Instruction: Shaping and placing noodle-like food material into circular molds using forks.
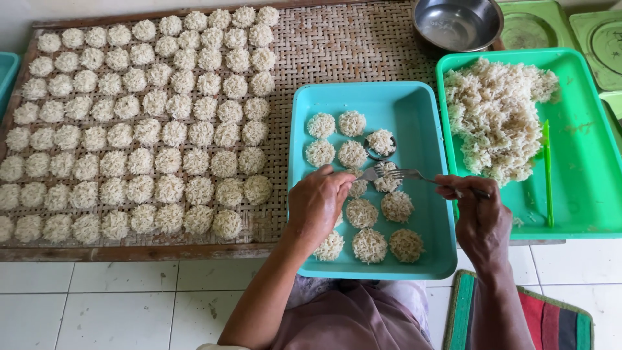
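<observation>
Over teal tray (414,116), hands, metal forks (414,175), shredded patty (387,177)

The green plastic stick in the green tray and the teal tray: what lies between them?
In the head view, a loose heap of rice lies between the green stick and the teal tray, on the green tray.

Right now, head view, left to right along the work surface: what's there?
Woven mat with rows of rice discs → teal tray with left hand and forks over it → right hand → green tray holding loose rice pile.
</observation>
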